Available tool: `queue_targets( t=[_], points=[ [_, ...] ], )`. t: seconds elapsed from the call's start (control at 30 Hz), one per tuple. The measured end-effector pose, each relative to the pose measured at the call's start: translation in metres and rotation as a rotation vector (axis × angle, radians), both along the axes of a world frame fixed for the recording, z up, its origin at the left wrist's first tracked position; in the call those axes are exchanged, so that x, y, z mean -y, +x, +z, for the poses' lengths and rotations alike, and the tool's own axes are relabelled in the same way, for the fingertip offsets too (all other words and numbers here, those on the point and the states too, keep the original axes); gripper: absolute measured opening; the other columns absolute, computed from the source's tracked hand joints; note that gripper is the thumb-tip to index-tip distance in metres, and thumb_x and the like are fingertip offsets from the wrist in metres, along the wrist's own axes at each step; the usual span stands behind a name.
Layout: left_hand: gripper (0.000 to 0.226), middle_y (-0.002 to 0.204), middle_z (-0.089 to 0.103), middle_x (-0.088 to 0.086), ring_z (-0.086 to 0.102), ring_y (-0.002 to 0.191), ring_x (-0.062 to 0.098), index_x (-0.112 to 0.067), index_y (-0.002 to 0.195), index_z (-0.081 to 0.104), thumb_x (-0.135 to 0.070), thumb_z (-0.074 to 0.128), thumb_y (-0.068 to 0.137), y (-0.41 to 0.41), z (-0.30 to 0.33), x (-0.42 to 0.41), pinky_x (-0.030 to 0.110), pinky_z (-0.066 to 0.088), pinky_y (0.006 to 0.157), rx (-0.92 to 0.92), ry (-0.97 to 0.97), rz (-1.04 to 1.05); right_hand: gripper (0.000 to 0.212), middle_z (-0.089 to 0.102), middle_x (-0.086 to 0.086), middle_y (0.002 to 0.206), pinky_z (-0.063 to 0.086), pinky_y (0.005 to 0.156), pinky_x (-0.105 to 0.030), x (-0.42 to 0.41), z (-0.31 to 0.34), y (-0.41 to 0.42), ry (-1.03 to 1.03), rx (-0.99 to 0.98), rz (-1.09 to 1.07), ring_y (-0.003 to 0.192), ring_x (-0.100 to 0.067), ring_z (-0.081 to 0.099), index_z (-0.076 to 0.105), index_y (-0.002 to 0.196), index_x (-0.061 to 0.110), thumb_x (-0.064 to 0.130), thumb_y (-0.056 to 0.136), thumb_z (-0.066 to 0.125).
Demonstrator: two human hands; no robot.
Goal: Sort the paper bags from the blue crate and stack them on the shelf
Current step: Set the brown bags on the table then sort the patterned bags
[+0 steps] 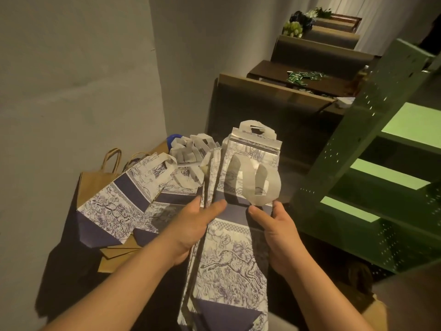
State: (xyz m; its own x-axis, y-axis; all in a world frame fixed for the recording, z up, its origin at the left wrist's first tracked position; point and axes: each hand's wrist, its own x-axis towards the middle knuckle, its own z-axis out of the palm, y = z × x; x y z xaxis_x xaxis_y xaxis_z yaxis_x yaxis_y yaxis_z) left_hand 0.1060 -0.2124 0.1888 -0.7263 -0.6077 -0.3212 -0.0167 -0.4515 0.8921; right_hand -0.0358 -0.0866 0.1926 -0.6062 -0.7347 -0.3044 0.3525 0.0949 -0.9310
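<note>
Between both hands, low in the head view, a bundle of patterned paper bags (229,247) was held flat, white with blue-violet drawings and dark blue bands, their white handles folded over the top end. To its left, more bags of the same print (124,204) lay fanned out on the floor against the grey wall (71,80), on top of a few plain brown paper bags (95,185). A small bit of blue (173,139) showed behind that pile; it may have been the crate, but too little was visible to tell.

As for progress, the sorting looked partly done: the printed bags seemed gathered by kind, some in hand and some on the floor. The stacking appeared not yet begun, since the green metal shelf (372,149) at the right showed bare lit boards and no bags where it was in view. Left to do, by this judgement, were carrying the held bundle across, setting it on a board, then fetching the floor pile and the brown bags.

The left hand (191,225) gripped the bundle at its left edge, thumb lying across the top face near the dark band, the fingers hidden beneath. The right hand (274,232) held the right edge likewise, thumb on top, fingers curled under the bags.
</note>
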Motion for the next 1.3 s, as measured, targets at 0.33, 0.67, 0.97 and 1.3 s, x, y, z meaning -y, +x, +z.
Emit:
queue_targets(
  t=[0.33,0.67,0.97,1.3],
  points=[
    [0.090,0.153,0.054,0.000,0.057,0.134,0.020,-0.027,0.153,0.040,-0.050,0.084,0.078,-0.011,-0.015,-0.002,0.049,0.043,0.116,0.014,-0.122,0.049,0.033,0.074,-0.004,0.117,0.056,0.096,-0.047,-0.001,-0.010,0.004,0.106,-0.022,0.071,0.103,-0.022,0.074,0.056,0.127,0.020,0.019,0.096,0.068],
    [0.111,0.157,0.049,0.000,0.053,0.138,0.020,-0.035,0.158,0.032,-0.063,0.080,0.062,-0.021,-0.035,0.002,0.050,0.044,0.115,-0.002,-0.072,0.089,0.038,0.069,-0.002,0.122,0.056,0.099,-0.046,-0.006,-0.007,0.001,0.145,-0.060,0.172,0.108,-0.019,0.071,0.050,0.126,0.023,0.012,0.094,0.068],
    [0.120,0.157,0.047,-0.005,0.050,0.140,0.020,-0.039,0.157,0.031,-0.079,0.080,0.055,-0.025,-0.033,0.004,0.051,0.043,0.115,0.071,-0.182,0.074,0.037,0.073,-0.006,0.116,0.059,0.092,-0.047,-0.006,-0.009,0.001,0.110,-0.080,0.081,0.101,-0.023,0.074,0.053,0.121,0.019,0.015,0.090,0.074],
    [0.023,0.112,0.069,-0.005,0.067,0.097,0.021,-0.030,0.121,0.061,-0.038,0.058,0.100,-0.007,-0.016,0.069,0.045,0.056,0.091,0.644,-0.609,0.111,0.040,0.076,-0.002,0.115,0.051,0.102,-0.055,-0.015,-0.012,-0.012,0.053,-0.098,-0.051,0.107,-0.026,0.072,0.057,0.127,0.028,0.006,0.095,0.066]
  ],
)
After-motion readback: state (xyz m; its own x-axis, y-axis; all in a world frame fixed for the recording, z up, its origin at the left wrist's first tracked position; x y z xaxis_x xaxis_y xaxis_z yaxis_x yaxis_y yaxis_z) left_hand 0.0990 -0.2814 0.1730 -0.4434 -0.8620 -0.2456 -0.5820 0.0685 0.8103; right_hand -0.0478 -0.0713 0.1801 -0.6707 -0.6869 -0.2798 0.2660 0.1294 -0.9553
